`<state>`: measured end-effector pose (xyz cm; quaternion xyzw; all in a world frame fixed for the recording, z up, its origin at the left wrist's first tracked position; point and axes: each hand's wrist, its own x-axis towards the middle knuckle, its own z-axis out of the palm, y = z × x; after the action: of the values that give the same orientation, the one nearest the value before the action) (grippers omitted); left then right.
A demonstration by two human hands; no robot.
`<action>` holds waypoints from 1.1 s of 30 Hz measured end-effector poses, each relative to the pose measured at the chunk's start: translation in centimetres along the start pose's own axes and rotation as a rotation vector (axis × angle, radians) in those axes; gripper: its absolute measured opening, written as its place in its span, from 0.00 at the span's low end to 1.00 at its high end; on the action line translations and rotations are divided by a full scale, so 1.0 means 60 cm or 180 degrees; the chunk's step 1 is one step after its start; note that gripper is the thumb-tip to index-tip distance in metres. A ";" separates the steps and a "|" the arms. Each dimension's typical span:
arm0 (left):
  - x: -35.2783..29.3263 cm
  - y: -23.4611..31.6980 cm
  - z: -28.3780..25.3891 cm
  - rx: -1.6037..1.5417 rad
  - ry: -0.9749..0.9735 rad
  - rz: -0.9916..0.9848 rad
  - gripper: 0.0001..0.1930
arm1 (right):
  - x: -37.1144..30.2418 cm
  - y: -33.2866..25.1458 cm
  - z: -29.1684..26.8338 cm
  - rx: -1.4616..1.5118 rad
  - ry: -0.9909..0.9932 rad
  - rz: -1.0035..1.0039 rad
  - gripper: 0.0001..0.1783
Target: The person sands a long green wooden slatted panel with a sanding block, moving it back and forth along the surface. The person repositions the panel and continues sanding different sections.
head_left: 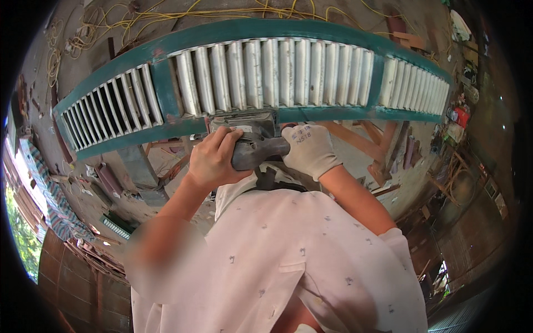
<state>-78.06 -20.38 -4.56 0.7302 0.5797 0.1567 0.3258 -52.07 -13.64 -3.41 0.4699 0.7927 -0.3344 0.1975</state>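
Shirt (250, 238): pale, small dark motifs, nearest the lens, on the near side of the louvered panel (270, 75).
Power sander (252, 152): dark grey, at the louvered panel's near rail, left of its middle; its base seems to meet the rail, though actual contact cannot be told.
Axes: louvered panel long from left to right, lens-bent; sander body roughly along it.
Left hand (214, 154): bare, curled over the sander's left part.
Right hand (310, 149): gloved, wrapped around the sander's right end.
Nearer: both hands close to the near rail, neither clearly closer.
Panel build: green frame, white slats in three bays.
Support: brown wooden legs (383, 150) below the louvered panel, toward its right.
Floor (166, 25): grey, with yellow cable (119, 28) beyond the louvered panel's far rail.
Room: striped cloth (50, 183) left of the louvered panel, nearer the wearer.
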 end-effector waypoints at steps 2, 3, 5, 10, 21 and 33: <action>0.017 0.027 0.019 -0.0024 -0.0065 -0.0001 0.41 | -0.014 0.029 -0.013 -0.0093 -0.0279 0.0116 0.14; 0.025 0.039 0.027 -0.0037 -0.0097 -0.0001 0.41 | -0.020 0.043 -0.018 -0.0138 -0.0419 0.0175 0.15; 0.045 0.062 0.044 -0.0077 -0.0258 0.0008 0.43 | -0.033 0.079 -0.021 -0.0150 -0.0452 0.0197 0.15; 0.093 0.129 0.103 -0.0171 -0.0175 0.0139 0.46 | -0.072 0.165 -0.041 -0.0189 -0.0222 0.0185 0.15; 0.189 0.275 0.226 -0.0080 -0.0055 0.0275 0.44 | -0.150 0.361 -0.077 -0.0289 -0.0281 0.0293 0.13; 0.258 0.425 0.323 -0.0597 -0.0150 0.0050 0.39 | -0.189 0.517 -0.150 -0.0981 -0.0828 0.0375 0.26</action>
<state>-43.00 -14.32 -4.39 0.7045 0.5490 0.1955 0.4052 -19.39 -3.73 -0.72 0.4326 0.7734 -0.2549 0.3869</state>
